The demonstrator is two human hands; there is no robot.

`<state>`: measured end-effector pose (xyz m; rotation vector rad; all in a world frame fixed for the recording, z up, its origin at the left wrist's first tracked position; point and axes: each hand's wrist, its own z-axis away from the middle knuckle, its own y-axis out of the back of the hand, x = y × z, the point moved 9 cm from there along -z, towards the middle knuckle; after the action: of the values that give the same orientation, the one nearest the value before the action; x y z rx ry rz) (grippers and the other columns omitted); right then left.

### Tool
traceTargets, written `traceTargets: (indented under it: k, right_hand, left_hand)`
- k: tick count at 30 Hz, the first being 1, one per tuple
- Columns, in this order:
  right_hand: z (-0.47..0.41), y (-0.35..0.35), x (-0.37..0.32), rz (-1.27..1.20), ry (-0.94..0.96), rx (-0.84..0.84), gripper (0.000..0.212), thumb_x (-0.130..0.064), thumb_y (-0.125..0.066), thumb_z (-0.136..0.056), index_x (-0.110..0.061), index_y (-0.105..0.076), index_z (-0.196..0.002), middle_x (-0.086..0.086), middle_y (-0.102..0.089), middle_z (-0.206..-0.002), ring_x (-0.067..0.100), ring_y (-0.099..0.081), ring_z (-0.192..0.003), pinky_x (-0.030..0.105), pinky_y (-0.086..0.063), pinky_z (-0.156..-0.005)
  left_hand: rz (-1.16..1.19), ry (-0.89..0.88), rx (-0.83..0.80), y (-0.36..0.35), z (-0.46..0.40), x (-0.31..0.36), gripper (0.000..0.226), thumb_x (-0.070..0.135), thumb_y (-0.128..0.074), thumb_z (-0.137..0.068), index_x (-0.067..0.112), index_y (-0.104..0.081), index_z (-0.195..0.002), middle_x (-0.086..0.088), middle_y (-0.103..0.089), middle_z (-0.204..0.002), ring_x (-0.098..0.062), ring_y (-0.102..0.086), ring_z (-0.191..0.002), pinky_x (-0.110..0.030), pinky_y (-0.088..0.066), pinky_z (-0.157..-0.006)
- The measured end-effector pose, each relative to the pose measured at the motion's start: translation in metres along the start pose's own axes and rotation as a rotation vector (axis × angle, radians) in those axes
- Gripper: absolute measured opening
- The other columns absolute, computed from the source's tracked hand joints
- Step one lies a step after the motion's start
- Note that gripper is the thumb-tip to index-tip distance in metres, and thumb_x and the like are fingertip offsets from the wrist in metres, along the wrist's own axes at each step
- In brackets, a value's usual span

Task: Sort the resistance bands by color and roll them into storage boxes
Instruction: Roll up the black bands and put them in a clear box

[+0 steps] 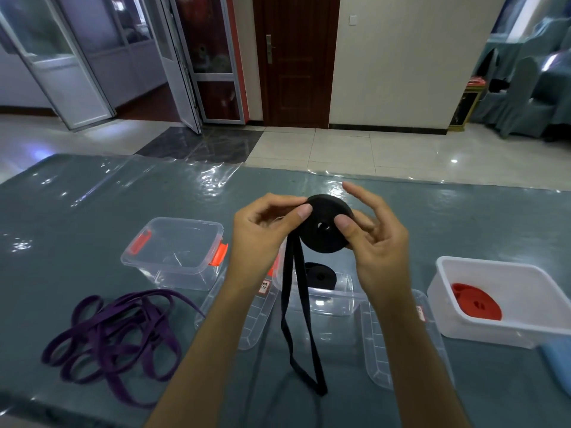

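Head view shows my left hand (262,230) and right hand (375,239) pinching a black band roll (327,223) above the desk (92,211), thumbs on its face, its loose tail (301,319) hanging below my fingers. I am mid-roll. Next, I judge, the tail needs winding in, then dropping into the clear box (336,298) beneath my fingers. Purple bands (117,332) wait lower left, unrolled.
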<state>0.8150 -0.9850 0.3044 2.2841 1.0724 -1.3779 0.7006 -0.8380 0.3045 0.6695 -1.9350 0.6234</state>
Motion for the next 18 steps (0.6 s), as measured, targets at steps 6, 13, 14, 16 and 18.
traceTargets:
  k: [6,13,14,16,18]
  right_hand:
    - [0.005,0.003,0.023,-0.076,-0.194,-0.061,0.023,-0.012,-0.075,-0.095,-0.018,-0.065,-0.114,0.013,-0.080,-0.109,0.034,-0.079,-0.100,0.045,-0.066,-0.083]
    - [-0.002,0.013,0.014,-0.100,-0.088,0.004,0.032,-0.020,-0.077,-0.095,-0.024,-0.066,-0.125,0.013,-0.079,-0.114,0.034,-0.077,-0.105,0.045,-0.065,-0.085]
    - [-0.001,0.011,0.017,-0.113,-0.107,-0.007,0.033,-0.021,-0.078,-0.094,-0.024,-0.066,-0.125,0.013,-0.079,-0.116,0.035,-0.077,-0.107,0.046,-0.065,-0.086]
    - [-0.001,0.006,0.022,-0.148,-0.172,-0.044,0.031,-0.022,-0.081,-0.090,-0.025,-0.065,-0.117,0.015,-0.079,-0.114,0.037,-0.078,-0.104,0.047,-0.065,-0.083]
    - [-0.003,0.007,0.024,-0.138,-0.205,-0.053,0.031,-0.021,-0.083,-0.086,-0.026,-0.064,-0.110,0.015,-0.080,-0.109,0.036,-0.079,-0.097,0.044,-0.066,-0.076]
  left_hand:
    - [-0.143,-0.013,-0.060,0.008,-0.007,0.002,0.018,0.010,-0.087,-0.082,0.014,-0.081,-0.099,-0.006,-0.081,-0.098,-0.027,-0.078,-0.093,-0.044,-0.065,-0.083]
    - [-0.130,-0.019,-0.160,-0.006,-0.008,0.003,0.029,0.004,-0.078,-0.092,0.011,-0.078,-0.120,-0.008,-0.078,-0.114,-0.023,-0.076,-0.110,-0.034,-0.061,-0.097]
    - [-0.142,-0.035,-0.158,-0.004,-0.010,0.005,0.029,0.003,-0.079,-0.091,0.009,-0.078,-0.119,-0.009,-0.078,-0.113,-0.024,-0.076,-0.109,-0.037,-0.061,-0.097]
    - [-0.200,-0.074,-0.117,0.002,-0.012,0.010,0.025,0.007,-0.083,-0.089,0.016,-0.080,-0.112,-0.004,-0.080,-0.108,-0.024,-0.077,-0.104,-0.045,-0.062,-0.093]
    - [-0.249,-0.097,-0.077,0.005,-0.012,0.011,0.022,0.013,-0.086,-0.087,0.025,-0.080,-0.105,0.004,-0.081,-0.103,-0.020,-0.077,-0.100,-0.048,-0.063,-0.088]
